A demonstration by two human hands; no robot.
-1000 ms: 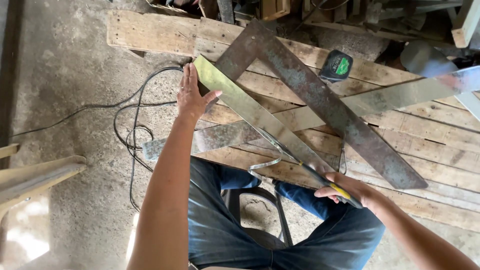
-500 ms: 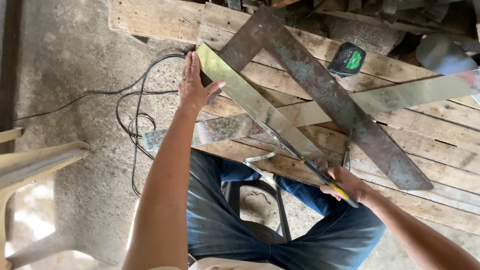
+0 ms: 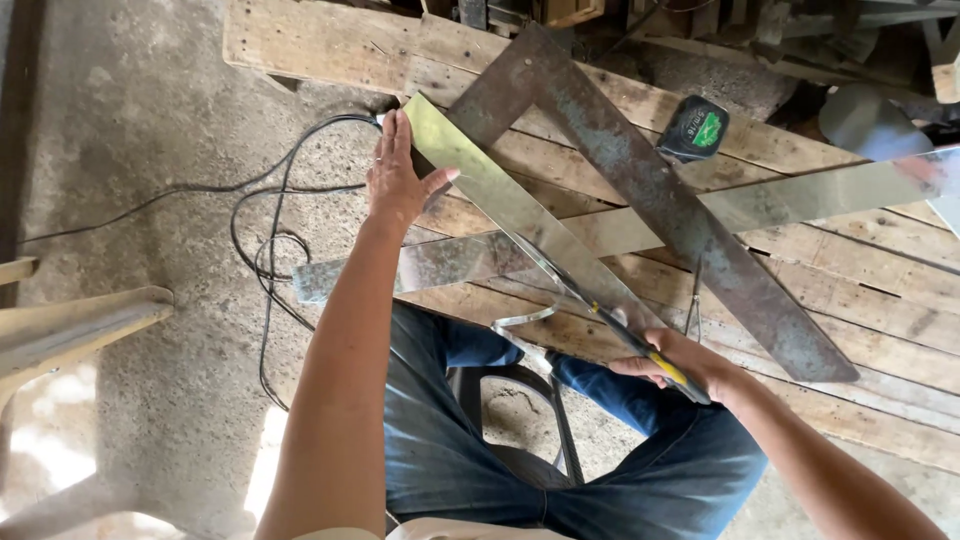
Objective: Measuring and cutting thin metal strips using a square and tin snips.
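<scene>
My left hand presses flat on the far end of a shiny sheet-metal strip that runs diagonally across the wooden platform. My right hand is closed on yellow-handled tin snips at the strip's near end, their blades in the metal. A thin curled offcut hangs from the cut, over my knees. Under the strip lies a second, longer metal strip and a large rusty steel square.
A black-and-green tape measure sits on the planks beyond the square. Black cable loops on the concrete floor to the left. A pale wooden piece juts in at the left edge. Clutter lines the far side of the platform.
The view has shifted slightly; both hands keep their hold, and the snips sit at about the same place on the strip.
</scene>
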